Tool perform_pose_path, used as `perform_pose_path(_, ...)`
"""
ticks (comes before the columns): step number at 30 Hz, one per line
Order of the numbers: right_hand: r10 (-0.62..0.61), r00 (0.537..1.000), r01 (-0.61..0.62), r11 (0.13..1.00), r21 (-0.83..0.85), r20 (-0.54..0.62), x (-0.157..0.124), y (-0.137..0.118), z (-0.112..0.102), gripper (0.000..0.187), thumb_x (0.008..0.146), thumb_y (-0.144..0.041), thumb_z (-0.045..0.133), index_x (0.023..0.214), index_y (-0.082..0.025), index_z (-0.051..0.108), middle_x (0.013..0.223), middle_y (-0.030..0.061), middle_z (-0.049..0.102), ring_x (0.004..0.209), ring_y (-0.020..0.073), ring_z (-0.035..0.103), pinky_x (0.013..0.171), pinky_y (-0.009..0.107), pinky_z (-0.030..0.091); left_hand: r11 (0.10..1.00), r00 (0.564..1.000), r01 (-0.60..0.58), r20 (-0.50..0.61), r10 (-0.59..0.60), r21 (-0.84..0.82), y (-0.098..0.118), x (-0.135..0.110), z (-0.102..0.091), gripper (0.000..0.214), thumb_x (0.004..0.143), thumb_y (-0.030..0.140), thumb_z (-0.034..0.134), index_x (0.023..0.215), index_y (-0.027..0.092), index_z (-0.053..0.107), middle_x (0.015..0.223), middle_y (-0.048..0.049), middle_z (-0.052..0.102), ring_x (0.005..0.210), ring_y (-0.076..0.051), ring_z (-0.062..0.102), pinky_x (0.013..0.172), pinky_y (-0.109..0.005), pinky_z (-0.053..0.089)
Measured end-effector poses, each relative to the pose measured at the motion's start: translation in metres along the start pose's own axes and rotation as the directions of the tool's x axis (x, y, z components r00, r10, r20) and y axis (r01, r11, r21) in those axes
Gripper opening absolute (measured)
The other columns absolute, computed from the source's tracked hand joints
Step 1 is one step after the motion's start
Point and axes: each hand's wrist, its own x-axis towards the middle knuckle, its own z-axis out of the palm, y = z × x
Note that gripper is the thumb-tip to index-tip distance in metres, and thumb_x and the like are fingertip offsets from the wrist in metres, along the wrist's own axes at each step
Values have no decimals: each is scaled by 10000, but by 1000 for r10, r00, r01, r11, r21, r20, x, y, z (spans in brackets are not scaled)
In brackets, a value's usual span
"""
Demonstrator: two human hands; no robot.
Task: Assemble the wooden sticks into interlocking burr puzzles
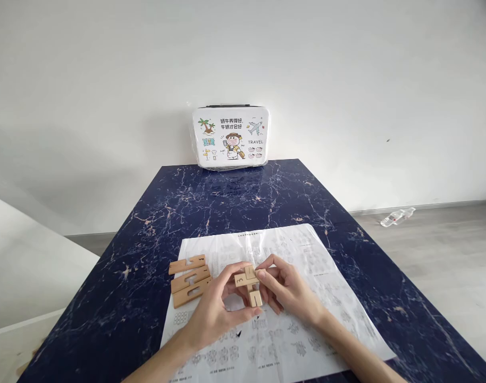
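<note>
Small notched wooden puzzle blocks [246, 279], joined into a little cluster, are held just over the paper sheet. Dark numbers mark their faces; one reads 3. My left hand [217, 306] grips the cluster from the left, its thumb against the lower block. From the right, my right hand [286, 284] pinches the cluster's upper right edge with thumb and forefinger; its other fingers are partly hidden behind. To the left lie three flat wooden puzzle pieces [191, 277] with cut-outs and marks, side by side at the sheet's edge.
A white instruction sheet [307, 244] printed with line diagrams lies under my hands on the dark blue marbled table [235, 207]. At the far edge, against the wall, stands a white cartoon case [232, 136] in clear wrap. A plastic bottle [397, 216] lies on the floor at right.
</note>
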Motion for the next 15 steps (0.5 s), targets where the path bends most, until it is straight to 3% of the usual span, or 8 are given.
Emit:
perform_pose_path(5,-45,999,45,998,-38,-9,1,2,-3,351,1099,-570,529,1146,-225,577,658,-55,637,418,84,476,450,242,367,996,998,41,-43,-44,-74,5,0,1,650,828,390,908,1376,274,579,1067,-48,741,907,-227,715,885,-401,624)
perform_pose_path(7,-97,993,87,987,-137,-72,1,2,-5,340,1103,-554,517,1204,-235,581,688,-41,644,497,113,524,510,267,410,993,994,63,-86,-72,-103,4,1,0,660,844,416,887,1402,278,562,1090,-57,740,927,-238,723,869,-393,628)
perform_pose_path(10,-177,970,104,923,-370,-168,1,1,-8,277,1079,-505,561,1147,-241,608,772,3,676,621,157,589,562,296,439,988,978,77,-180,-101,-133,2,4,-2,685,864,461,855,1439,283,529,1064,-50,732,881,-239,727,818,-391,628)
perform_pose_path(12,-225,964,122,847,-518,-139,1,1,-10,221,1045,-456,613,1107,-245,622,866,34,695,698,179,619,593,310,463,986,964,68,-244,-105,-155,0,6,-3,679,877,475,840,1439,276,515,1026,-36,716,817,-220,709,793,-391,619)
perform_pose_path(15,-286,958,219,719,-660,6,1,2,-11,270,951,-393,750,1141,-249,623,1039,62,699,860,215,658,716,348,531,982,944,43,-313,-101,-185,1,9,-2,667,895,463,831,1438,268,497,1029,-22,697,773,-183,670,811,-387,602)
